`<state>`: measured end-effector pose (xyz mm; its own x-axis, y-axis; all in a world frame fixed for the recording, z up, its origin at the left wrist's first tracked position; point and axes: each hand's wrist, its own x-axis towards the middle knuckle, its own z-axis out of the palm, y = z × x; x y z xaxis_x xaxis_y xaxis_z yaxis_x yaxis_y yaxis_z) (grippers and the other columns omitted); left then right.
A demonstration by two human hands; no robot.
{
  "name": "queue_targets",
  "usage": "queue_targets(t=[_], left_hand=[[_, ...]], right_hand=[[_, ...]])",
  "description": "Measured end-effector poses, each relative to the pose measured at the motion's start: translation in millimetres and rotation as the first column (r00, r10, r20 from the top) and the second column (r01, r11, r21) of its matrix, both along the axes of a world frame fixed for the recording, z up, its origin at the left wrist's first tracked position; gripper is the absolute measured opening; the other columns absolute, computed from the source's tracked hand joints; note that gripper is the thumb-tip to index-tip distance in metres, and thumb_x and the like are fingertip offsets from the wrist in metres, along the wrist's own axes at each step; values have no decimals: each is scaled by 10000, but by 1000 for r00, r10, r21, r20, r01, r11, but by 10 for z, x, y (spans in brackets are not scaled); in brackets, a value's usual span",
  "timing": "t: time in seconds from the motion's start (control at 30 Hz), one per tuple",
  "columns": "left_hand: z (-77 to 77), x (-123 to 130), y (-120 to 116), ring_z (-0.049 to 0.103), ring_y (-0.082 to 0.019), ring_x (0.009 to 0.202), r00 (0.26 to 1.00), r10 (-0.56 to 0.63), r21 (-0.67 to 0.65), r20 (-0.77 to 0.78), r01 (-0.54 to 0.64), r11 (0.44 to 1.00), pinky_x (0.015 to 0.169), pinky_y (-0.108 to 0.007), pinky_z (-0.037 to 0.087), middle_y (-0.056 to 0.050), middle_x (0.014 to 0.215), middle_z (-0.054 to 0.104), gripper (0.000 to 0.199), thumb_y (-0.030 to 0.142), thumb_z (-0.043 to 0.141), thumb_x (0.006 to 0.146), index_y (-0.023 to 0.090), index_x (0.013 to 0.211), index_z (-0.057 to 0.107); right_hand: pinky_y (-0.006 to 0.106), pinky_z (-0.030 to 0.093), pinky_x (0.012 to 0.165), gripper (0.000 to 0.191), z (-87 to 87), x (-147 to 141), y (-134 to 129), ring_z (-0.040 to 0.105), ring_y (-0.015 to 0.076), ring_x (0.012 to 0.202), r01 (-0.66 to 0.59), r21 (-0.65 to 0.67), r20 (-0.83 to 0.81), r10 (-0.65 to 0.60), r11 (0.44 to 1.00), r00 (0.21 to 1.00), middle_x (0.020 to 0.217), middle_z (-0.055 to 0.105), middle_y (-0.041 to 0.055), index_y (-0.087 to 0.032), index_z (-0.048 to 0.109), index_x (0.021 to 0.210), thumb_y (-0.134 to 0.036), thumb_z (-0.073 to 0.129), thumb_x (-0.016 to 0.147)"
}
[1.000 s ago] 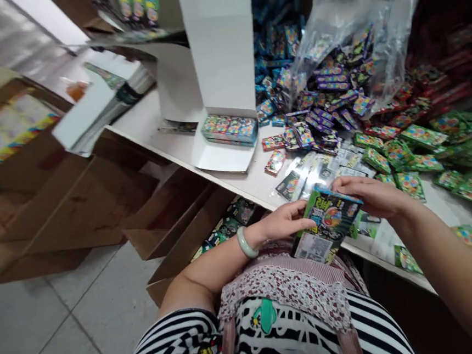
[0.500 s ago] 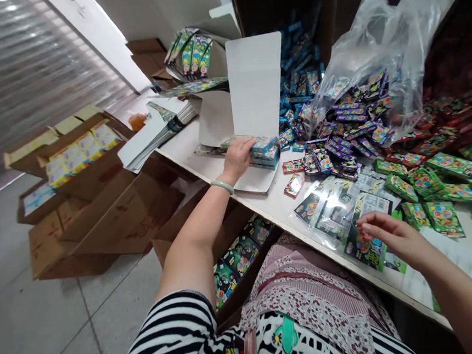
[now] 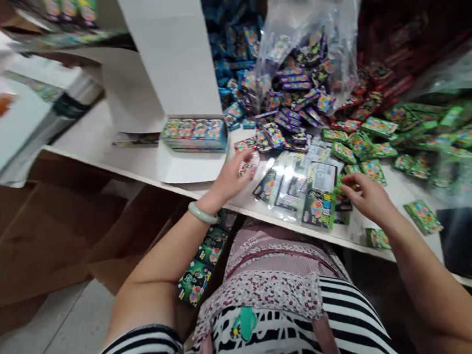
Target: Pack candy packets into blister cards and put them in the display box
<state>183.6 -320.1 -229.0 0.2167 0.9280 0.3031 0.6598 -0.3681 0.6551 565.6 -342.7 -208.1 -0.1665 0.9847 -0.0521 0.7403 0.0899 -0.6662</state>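
Note:
My left hand (image 3: 234,178), with a pale bangle at the wrist, has its fingers closed round a small red-and-white candy box (image 3: 246,166) at the table's front. Just left of it is an open white display carton (image 3: 194,167), its lid raised, holding a row of colourful small boxes (image 3: 195,134). My right hand (image 3: 365,196) hovers with thumb and fingers apart, nothing visible between them. Beside its fingertips are flat black-and-green printed pouches (image 3: 317,205), fanned over the table edge. Small green boxes (image 3: 371,171) lie just beyond that hand.
Purple boxes (image 3: 292,119) spill from a clear plastic bag (image 3: 307,5). Blue boxes (image 3: 233,45), red boxes (image 3: 380,84) and more green ones (image 3: 458,124) are heaped behind. Folded white cartons (image 3: 33,120) stack at left. A carton of dark printed packs (image 3: 204,262) sits below the table edge.
My left hand has left the boxes in the display carton and moved right to the small red-and-white box. The view has swung right. My right hand stays near the pouches.

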Motion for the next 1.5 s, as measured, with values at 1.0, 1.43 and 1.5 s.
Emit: queue_targets(t=[1.0, 1.43, 1.5], left_hand=[[14, 1340, -166, 606, -243, 1046, 985, -152, -144, 81, 163, 976, 934, -401, 510, -94, 1141, 635, 321, 342, 609, 885, 199, 1172, 603], [-242, 2804, -93, 526, -93, 609, 845, -175, -495, 505, 450, 743, 617, -230, 450, 11, 758, 595, 225, 159, 676, 777, 160, 1003, 679], [-263, 2885, -126, 522, -90, 615, 816, -85, -489, 571, 422, 763, 601, -218, 442, 9, 764, 594, 189, 163, 673, 784, 163, 972, 673]], right_hand=[[492, 492, 985, 415, -195, 959, -330, 643, 301, 1107, 353, 101, 117, -363, 930, 924, 1244, 676, 172, -139, 638, 1246, -284, 615, 858], [454, 544, 847, 417, -630, 1320, -640, 659, 237, 811, 542, 27, -98, -537, 840, 838, 961, 699, 109, -158, 610, 1191, -342, 602, 816], [443, 557, 809, 456, -689, 1366, -620, 656, 212, 769, 579, -13, -238, -565, 815, 790, 998, 675, 102, -171, 581, 1207, -374, 613, 799]])
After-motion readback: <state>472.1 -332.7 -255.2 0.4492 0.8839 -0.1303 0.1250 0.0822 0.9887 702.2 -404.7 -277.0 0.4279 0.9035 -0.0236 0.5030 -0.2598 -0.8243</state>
